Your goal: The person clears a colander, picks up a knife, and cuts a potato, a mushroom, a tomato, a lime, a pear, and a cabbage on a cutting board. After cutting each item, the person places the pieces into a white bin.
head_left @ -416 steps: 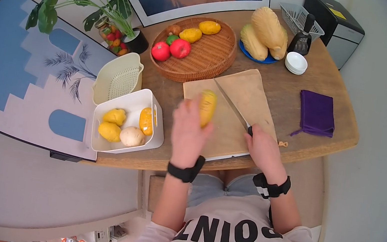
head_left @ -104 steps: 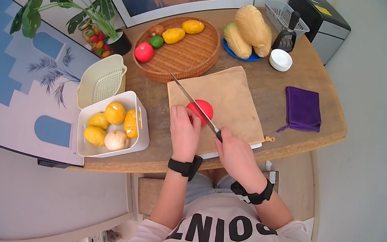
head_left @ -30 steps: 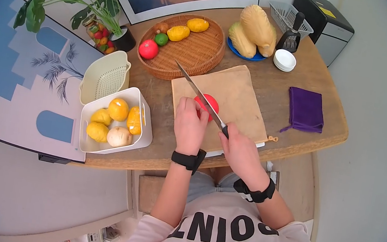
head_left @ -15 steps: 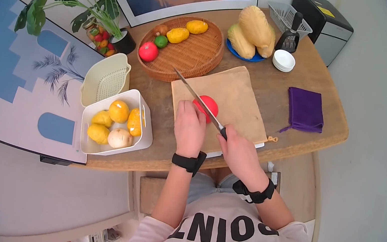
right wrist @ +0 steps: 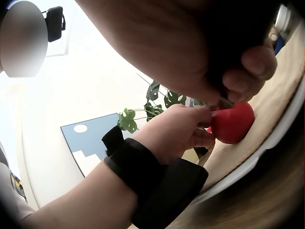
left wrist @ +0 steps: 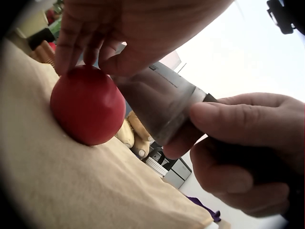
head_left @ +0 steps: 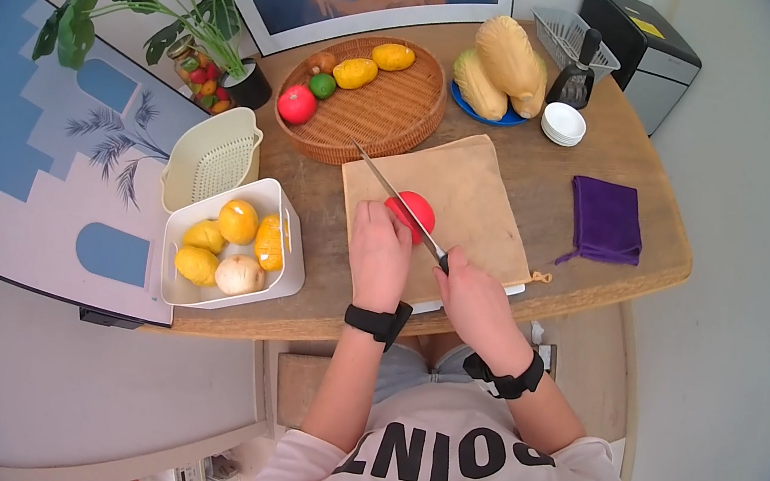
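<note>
A round, smooth red tomato (head_left: 420,212) sits on the tan cutting mat (head_left: 471,174). My left hand (head_left: 381,255) holds it from the near left side, the fingertips and thumb pressed to its top in the left wrist view. My right hand (head_left: 479,304) grips the black handle of a large kitchen knife (left wrist: 159,98). The blade slants across the tomato toward the far left, close beside the left fingertips. No cut shows on the side of the tomato (left wrist: 86,107) facing the left wrist camera.
A white bin (head_left: 292,271) with several yellow fruits and a pale round one stands left, before a cream colander (head_left: 217,159). Behind are a wicker tray (head_left: 382,129), a blue plate (head_left: 461,99) of squashes and white bowls (head_left: 564,123). A purple cloth (head_left: 607,220) lies right.
Earlier the left hand held a yellow fruit; the bin now has one more. One tomato has gone from the tray to the mat. During the last second, hands and knife barely shift.
</note>
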